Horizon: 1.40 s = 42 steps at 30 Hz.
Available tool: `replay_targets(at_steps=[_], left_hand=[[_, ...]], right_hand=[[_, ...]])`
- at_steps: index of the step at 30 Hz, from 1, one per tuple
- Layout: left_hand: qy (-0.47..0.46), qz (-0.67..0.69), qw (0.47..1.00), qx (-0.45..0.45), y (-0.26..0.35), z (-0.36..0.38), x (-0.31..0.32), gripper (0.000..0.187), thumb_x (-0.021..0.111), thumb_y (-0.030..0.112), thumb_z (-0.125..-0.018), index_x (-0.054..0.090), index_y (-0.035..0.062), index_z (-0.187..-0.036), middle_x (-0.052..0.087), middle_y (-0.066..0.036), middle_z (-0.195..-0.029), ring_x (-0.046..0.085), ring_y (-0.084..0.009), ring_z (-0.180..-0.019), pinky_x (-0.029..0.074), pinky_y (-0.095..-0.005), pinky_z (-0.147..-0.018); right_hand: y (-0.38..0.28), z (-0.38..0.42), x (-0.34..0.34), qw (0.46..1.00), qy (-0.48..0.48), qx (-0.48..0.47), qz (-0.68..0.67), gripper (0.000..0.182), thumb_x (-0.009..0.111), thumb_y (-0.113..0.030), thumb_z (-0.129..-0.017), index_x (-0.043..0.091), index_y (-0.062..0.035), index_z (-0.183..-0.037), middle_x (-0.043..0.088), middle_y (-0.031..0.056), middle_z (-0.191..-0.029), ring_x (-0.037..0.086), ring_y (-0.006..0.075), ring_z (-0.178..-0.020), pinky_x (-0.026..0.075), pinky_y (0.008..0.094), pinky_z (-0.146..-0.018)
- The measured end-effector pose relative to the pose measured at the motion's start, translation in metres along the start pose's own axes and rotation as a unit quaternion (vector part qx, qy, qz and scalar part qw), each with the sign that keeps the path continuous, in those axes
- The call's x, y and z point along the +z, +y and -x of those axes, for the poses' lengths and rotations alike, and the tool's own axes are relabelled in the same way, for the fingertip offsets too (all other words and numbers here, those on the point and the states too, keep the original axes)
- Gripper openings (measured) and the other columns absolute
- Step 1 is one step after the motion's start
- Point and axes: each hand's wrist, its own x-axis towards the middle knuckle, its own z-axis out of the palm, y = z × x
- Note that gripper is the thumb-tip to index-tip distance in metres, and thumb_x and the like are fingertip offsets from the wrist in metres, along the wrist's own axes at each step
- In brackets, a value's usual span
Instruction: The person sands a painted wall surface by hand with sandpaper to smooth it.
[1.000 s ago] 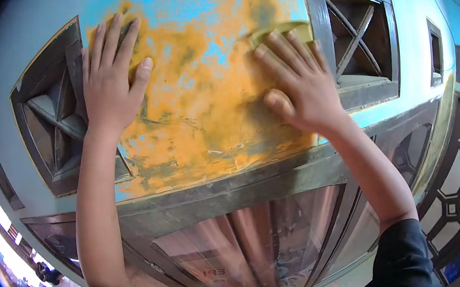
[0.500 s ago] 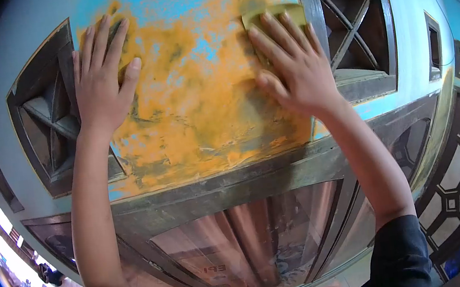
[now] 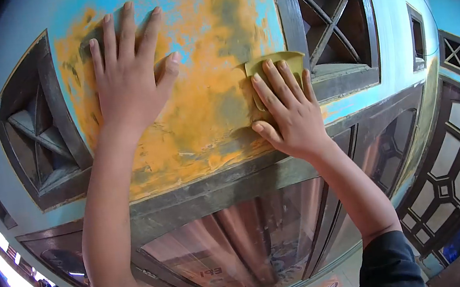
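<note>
My left hand [image 3: 132, 84] lies flat with spread fingers against a wall panel [image 3: 194, 130] of patchy orange over light blue, smeared with dark grey. Nothing is held in it. My right hand [image 3: 292, 115] presses a sheet of olive-yellow sandpaper [image 3: 255, 67] to the panel's right side. Its fingers lie over the sheet, and the thumb rests to the left of it. Part of the sandpaper is hidden beneath the palm and fingers.
Dark wooden vents with crossed bars flank the panel: a left vent [image 3: 42, 132] and a right vent [image 3: 333, 22]. Below runs a wooden frame [image 3: 218, 188] over glass with a curtain [image 3: 242, 239]. A panelled door [image 3: 446, 174] stands far right.
My right hand and the sandpaper have slid down the panel. My left hand has shifted right across it. The view has turned slightly to the right.
</note>
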Motion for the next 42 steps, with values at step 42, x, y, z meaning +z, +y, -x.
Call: replay_targets(at_steps=[42], left_hand=[[-0.029, 0.033, 0.998, 0.042, 0.003, 0.044, -0.018, 0.063, 0.052, 0.045, -0.099, 0.036, 0.0293, -0.157, 0.026, -0.004, -0.166, 0.022, -0.0302, -0.153, 0.015, -0.0565, -0.123]], right_hand=[[-0.008, 0.034, -0.009, 1.0, -0.007, 0.005, -0.015, 0.08, 0.059, -0.056, -0.092, 0.037, -0.0127, -0.156, 0.035, 0.0108, -0.162, 0.032, 0.0306, -0.15, 0.01, 0.0719, -0.117]])
